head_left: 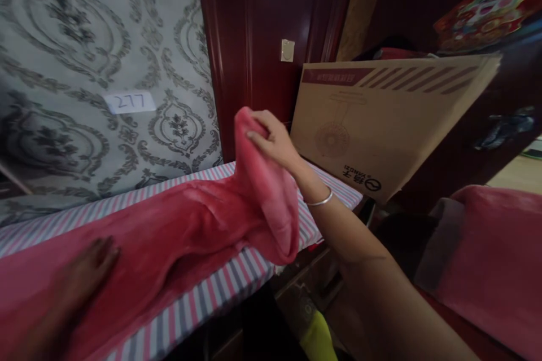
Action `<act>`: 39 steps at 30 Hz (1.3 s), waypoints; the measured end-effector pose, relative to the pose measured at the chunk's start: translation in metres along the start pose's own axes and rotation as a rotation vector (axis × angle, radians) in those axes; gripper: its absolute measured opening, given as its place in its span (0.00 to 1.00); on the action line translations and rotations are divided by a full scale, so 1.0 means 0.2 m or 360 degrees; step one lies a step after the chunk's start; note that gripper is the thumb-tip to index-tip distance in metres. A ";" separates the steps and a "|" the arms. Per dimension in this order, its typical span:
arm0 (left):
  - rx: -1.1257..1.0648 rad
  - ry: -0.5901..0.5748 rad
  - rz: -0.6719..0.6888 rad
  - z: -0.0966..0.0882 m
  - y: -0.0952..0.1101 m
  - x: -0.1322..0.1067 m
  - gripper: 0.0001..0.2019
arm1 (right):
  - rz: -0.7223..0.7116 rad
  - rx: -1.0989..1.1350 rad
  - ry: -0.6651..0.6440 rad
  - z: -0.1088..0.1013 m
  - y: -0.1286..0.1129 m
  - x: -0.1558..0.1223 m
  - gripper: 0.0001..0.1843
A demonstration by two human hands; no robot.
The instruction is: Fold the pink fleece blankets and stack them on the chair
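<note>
A pink fleece blanket point(182, 225) lies spread over a bed with a pink, grey and white striped sheet point(203, 304). My right hand point(271, 138) pinches a raised corner of the blanket, lifted above the bed's right end; a silver bangle sits on that wrist. My left hand point(87, 271) rests flat on the blanket at the lower left, blurred, fingers stretched out.
A large cardboard box point(389, 118) with a fan drawing leans at the right end of the bed. Patterned wallpaper with a "277" label point(130, 102) is behind. A dark red door frame point(262, 28) stands centre. More pink fabric point(495, 259) lies at right; a yellow-green object point(317, 341) is below.
</note>
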State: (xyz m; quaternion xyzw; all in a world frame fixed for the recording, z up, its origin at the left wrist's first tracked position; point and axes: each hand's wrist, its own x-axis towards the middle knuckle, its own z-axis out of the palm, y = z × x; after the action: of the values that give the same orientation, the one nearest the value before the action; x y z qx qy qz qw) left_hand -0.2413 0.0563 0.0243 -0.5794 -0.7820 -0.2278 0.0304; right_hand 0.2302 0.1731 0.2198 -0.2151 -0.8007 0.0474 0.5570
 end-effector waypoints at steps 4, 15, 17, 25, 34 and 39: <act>-0.0873 -0.0029 -0.0146 -0.15 0.29 -0.14 0.32 | -0.0180 -0.0214 -0.0461 0.41 -0.36 -0.12 0.15; -0.1886 -0.0233 -0.0329 -0.14 0.53 -0.67 0.33 | -0.0053 0.0113 -0.0738 0.90 -0.65 -0.74 0.14; -0.1985 -0.0270 -0.0393 -0.10 0.54 -0.72 0.35 | 0.0056 0.0194 -0.0700 0.89 -0.66 -0.77 0.15; -0.1845 -0.0260 -0.0442 -0.03 0.55 -0.77 0.26 | 0.0278 0.0016 -0.0348 0.56 -0.37 -0.84 0.25; -0.1194 0.0084 0.0116 0.05 0.52 -0.74 0.09 | 0.1052 -0.0214 -0.0132 0.36 0.21 -1.03 0.35; -0.1106 0.0160 0.0164 0.07 0.50 -0.75 0.11 | 0.0981 -0.0151 -0.0156 0.37 0.28 -1.09 0.37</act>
State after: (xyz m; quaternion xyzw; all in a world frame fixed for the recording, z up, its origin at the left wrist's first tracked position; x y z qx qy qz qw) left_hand -0.0977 -0.0497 -0.0031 -0.5818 -0.6251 -0.5066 -0.1186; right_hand 0.2419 0.1481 -0.0161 -0.4710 -0.7250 0.1869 0.4665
